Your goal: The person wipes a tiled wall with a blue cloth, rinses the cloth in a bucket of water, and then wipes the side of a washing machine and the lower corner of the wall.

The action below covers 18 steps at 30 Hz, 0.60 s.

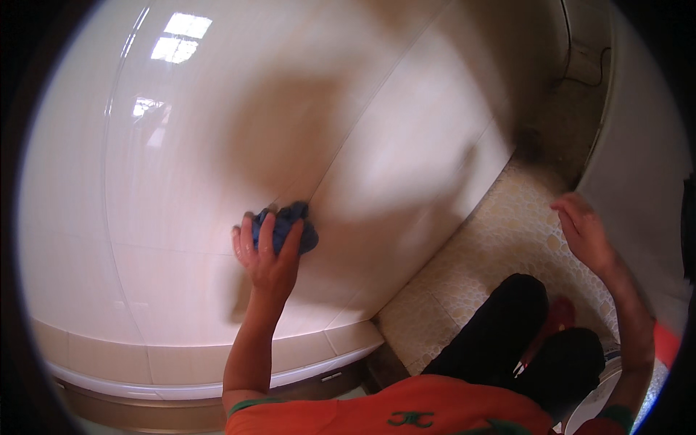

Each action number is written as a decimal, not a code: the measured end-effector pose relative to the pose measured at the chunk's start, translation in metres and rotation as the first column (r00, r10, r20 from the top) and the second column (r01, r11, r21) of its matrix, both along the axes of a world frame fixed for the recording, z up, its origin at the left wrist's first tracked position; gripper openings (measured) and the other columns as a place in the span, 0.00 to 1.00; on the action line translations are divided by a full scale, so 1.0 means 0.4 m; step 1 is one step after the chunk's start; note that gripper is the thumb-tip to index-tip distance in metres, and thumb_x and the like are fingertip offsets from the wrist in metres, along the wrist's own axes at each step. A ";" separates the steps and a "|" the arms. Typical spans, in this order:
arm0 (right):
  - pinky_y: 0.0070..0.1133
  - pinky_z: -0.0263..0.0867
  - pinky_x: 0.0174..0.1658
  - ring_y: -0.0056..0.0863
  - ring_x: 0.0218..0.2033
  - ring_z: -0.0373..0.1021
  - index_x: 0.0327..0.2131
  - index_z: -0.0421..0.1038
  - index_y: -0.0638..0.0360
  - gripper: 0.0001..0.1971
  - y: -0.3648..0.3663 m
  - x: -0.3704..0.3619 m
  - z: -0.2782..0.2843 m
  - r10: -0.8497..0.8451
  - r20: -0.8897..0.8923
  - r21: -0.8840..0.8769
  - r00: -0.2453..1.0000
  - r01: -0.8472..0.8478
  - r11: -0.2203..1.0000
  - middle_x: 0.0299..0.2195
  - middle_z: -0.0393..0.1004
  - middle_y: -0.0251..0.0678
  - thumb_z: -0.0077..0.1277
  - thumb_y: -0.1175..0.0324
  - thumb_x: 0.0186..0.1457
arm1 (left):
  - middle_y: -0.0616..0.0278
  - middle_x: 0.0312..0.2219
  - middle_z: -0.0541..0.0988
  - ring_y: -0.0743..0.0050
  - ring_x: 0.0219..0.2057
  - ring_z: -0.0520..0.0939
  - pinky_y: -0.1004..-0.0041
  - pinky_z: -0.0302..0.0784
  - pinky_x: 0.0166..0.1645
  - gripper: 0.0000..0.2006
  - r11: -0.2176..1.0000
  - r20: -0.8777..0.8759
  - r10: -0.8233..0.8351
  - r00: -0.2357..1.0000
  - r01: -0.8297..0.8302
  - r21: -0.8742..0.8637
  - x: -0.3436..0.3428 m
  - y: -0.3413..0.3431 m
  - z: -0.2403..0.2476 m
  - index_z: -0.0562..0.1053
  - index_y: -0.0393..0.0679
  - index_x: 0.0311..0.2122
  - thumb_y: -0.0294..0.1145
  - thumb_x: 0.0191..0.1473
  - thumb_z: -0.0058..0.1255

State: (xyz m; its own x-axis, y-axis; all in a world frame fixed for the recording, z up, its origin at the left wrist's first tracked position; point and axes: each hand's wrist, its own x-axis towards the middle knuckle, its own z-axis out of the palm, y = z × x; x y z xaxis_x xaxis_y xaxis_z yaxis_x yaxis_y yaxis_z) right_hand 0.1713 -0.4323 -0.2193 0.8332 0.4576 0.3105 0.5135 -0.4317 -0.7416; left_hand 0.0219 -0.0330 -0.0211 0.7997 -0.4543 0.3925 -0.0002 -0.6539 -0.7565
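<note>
"So, what could go wrong on the left?"

"The left hand (271, 264), fingers spread, grips a bunched blue cloth (309, 236) against the glossy wall (181, 188); a loose fold could slip out."

"And the right?"

"The right hand (584, 230) is half-curled, seemingly empty, over the pebbled floor (464, 293); if that's wet, footing could go."
</note>
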 end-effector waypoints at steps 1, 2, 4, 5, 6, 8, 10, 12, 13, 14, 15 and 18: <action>0.27 0.62 0.40 0.37 0.38 0.65 0.32 0.67 0.61 0.08 0.013 0.031 0.042 0.021 0.193 -0.058 0.981 -0.010 0.998 0.35 0.68 0.43 0.43 0.77 0.46 | 0.61 0.42 0.66 0.49 0.44 0.65 0.53 0.60 0.46 0.14 0.999 0.010 -0.035 0.999 0.035 -0.001 0.032 0.001 0.005 0.71 0.57 0.38 0.31 0.42 0.49; 0.28 0.60 0.43 0.36 0.40 0.64 0.32 0.67 0.61 0.09 0.031 0.058 0.086 0.020 0.383 -0.151 0.923 0.041 0.988 0.36 0.67 0.42 0.45 0.77 0.44 | 0.61 0.42 0.66 0.48 0.44 0.65 0.54 0.60 0.45 0.15 0.997 0.014 -0.073 0.997 0.073 -0.002 0.074 -0.008 -0.005 0.71 0.58 0.39 0.31 0.42 0.49; 0.28 0.58 0.47 0.34 0.42 0.62 0.31 0.68 0.61 0.10 0.059 0.099 0.176 0.063 0.641 -0.280 0.765 0.157 0.947 0.37 0.66 0.40 0.47 0.76 0.40 | 0.62 0.42 0.66 0.49 0.44 0.65 0.57 0.61 0.44 0.15 0.985 0.037 -0.170 0.985 0.170 0.004 0.170 -0.057 -0.032 0.71 0.58 0.39 0.30 0.42 0.50; 0.27 0.57 0.48 0.33 0.42 0.62 0.31 0.68 0.61 0.10 0.067 0.120 0.209 0.089 0.724 -0.315 0.684 0.212 0.925 0.36 0.66 0.39 0.48 0.76 0.39 | 0.62 0.42 0.67 0.50 0.44 0.65 0.58 0.62 0.44 0.16 0.973 0.064 -0.231 0.971 0.231 0.018 0.239 -0.095 -0.038 0.71 0.57 0.39 0.29 0.41 0.50; 0.27 0.56 0.49 0.32 0.42 0.62 0.30 0.68 0.61 0.10 0.078 0.122 0.201 0.092 0.757 -0.321 0.647 0.246 0.915 0.36 0.66 0.39 0.48 0.75 0.39 | 0.62 0.41 0.67 0.52 0.44 0.65 0.60 0.62 0.43 0.16 0.956 0.066 -0.295 0.953 0.294 0.024 0.289 -0.129 -0.050 0.71 0.55 0.38 0.29 0.40 0.50; 0.28 0.55 0.50 0.32 0.42 0.62 0.30 0.68 0.61 0.10 0.072 0.153 0.201 0.134 0.770 -0.417 0.623 0.333 0.846 0.35 0.66 0.39 0.48 0.75 0.38 | 0.63 0.40 0.68 0.54 0.43 0.67 0.61 0.63 0.42 0.17 0.914 0.077 -0.404 0.912 0.406 -0.010 0.441 -0.183 -0.077 0.71 0.54 0.38 0.27 0.37 0.52; 0.30 0.54 0.52 0.33 0.42 0.63 0.30 0.66 0.60 0.11 0.074 0.163 0.184 0.183 0.723 -0.567 0.666 0.421 0.708 0.34 0.66 0.39 0.49 0.77 0.37 | 0.64 0.37 0.69 0.55 0.41 0.68 0.61 0.64 0.42 0.17 0.868 0.070 -0.492 0.868 0.496 -0.039 0.596 -0.201 -0.132 0.71 0.54 0.36 0.26 0.34 0.52; 0.28 0.55 0.50 0.32 0.39 0.64 0.26 0.67 0.59 0.08 0.032 0.163 0.149 0.189 0.686 -0.538 0.702 0.316 0.781 0.31 0.67 0.38 0.47 0.76 0.36 | 0.63 0.35 0.69 0.56 0.39 0.69 0.62 0.65 0.40 0.14 0.839 0.062 -0.540 0.839 0.543 -0.042 0.721 -0.256 -0.221 0.71 0.52 0.33 0.26 0.35 0.50; 0.27 0.56 0.49 0.31 0.38 0.64 0.24 0.68 0.59 0.06 0.012 0.156 0.127 0.184 0.670 -0.503 0.719 0.256 0.826 0.30 0.68 0.37 0.47 0.75 0.35 | 0.63 0.34 0.69 0.56 0.39 0.69 0.63 0.66 0.40 0.12 0.839 0.048 -0.541 0.839 0.543 -0.025 0.754 -0.288 -0.260 0.70 0.51 0.31 0.27 0.36 0.48; 0.27 0.57 0.48 0.31 0.34 0.65 0.22 0.67 0.58 0.04 -0.012 0.139 0.092 0.167 0.674 -0.449 0.720 0.219 0.866 0.26 0.68 0.36 0.47 0.75 0.35 | 0.63 0.33 0.70 0.57 0.38 0.69 0.64 0.66 0.39 0.10 0.839 0.030 -0.544 0.839 0.544 -0.005 0.772 -0.319 -0.310 0.70 0.50 0.30 0.27 0.36 0.47; 0.27 0.58 0.47 0.31 0.34 0.65 0.22 0.67 0.59 0.04 -0.036 0.123 0.062 0.156 0.646 -0.442 0.747 0.200 0.874 0.26 0.68 0.36 0.47 0.75 0.35 | 0.62 0.33 0.70 0.57 0.38 0.69 0.64 0.67 0.39 0.09 0.832 -0.007 -0.555 0.832 0.554 -0.030 0.783 -0.341 -0.360 0.70 0.49 0.30 0.27 0.37 0.46; 0.27 0.60 0.43 0.31 0.35 0.65 0.25 0.68 0.59 0.06 -0.111 0.034 -0.057 0.129 0.487 -0.465 0.864 0.132 0.876 0.28 0.68 0.37 0.48 0.74 0.36 | 0.61 0.31 0.71 0.59 0.39 0.69 0.66 0.67 0.40 0.07 0.896 -0.285 -0.433 0.855 0.441 -0.039 0.731 -0.369 -0.568 0.72 0.47 0.28 0.28 0.39 0.44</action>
